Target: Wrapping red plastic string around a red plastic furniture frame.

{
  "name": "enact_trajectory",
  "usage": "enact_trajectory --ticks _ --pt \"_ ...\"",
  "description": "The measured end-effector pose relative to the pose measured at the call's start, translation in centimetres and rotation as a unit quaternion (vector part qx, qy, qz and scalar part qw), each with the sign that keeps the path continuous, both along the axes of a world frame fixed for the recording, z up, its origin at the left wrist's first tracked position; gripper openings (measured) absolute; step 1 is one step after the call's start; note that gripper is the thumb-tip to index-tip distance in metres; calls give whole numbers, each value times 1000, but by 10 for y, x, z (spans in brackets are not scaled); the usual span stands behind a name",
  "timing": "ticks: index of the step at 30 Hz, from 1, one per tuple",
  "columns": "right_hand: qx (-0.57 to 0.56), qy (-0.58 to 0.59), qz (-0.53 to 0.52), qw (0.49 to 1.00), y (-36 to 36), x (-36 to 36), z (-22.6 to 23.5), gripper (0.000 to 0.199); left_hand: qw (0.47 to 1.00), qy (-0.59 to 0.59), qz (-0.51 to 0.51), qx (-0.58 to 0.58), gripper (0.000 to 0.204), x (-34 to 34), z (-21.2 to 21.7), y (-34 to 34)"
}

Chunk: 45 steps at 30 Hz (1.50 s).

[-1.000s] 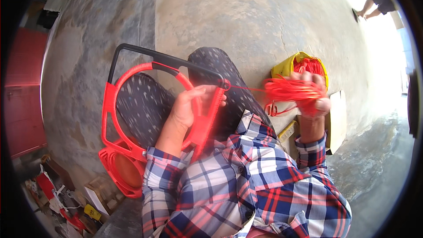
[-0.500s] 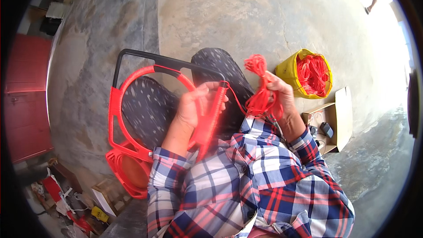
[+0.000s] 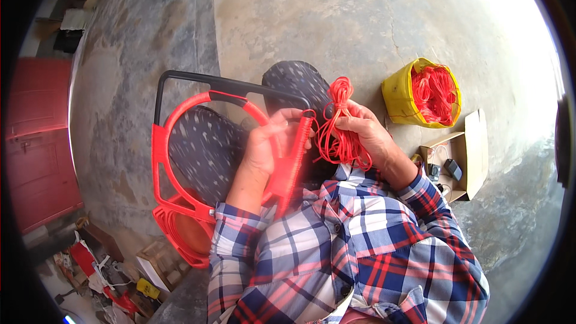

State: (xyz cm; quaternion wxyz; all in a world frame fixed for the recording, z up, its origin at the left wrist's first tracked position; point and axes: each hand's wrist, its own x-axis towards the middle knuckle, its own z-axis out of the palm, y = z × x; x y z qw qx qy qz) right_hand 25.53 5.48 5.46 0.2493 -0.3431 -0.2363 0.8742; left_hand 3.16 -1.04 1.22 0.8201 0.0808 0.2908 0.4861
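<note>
A red round frame (image 3: 174,144) with a black bar along its top rests across my lap. My left hand (image 3: 270,144) grips its right side, where red cord is wound in tight turns (image 3: 294,150). My right hand (image 3: 363,129) is shut on a bundle of red cord (image 3: 339,126), held close beside the wrapped section, loops sticking up above the fingers and strands hanging below. My plaid sleeves fill the lower middle of the view.
A yellow bucket (image 3: 396,93) holding more red cord stands on the concrete floor at the right. An open cardboard box (image 3: 474,150) with small items lies just below it. More red frames (image 3: 180,234) are stacked at lower left, beside clutter. A red door (image 3: 36,144) is at far left.
My right hand has come in from the right, from near the bucket, carrying the cord bundle to the frame's wrapped side. My left hand stays on the frame.
</note>
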Motion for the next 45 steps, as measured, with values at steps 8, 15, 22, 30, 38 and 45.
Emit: enact_trajectory --ticks 8,15,22,30,38,45 --pt "250 105 -72 960 30 46 12 23 1000 4 15 -15 53 1 10 0" --pt "323 -188 -205 905 37 71 27 17 999 3 29 -24 52 -3 9 2" --pt "317 -260 112 905 8 -17 2 25 1000 0 17 -9 53 1 9 1" --pt "309 -48 97 945 1 -17 -7 20 998 -26 22 -57 42 1 9 3" --pt "147 -166 19 975 9 -19 -7 18 992 86 69 -69 47 4 16 4" --pt "156 -179 84 968 12 -47 -11 17 984 145 96 35 47 -5 -4 -1"
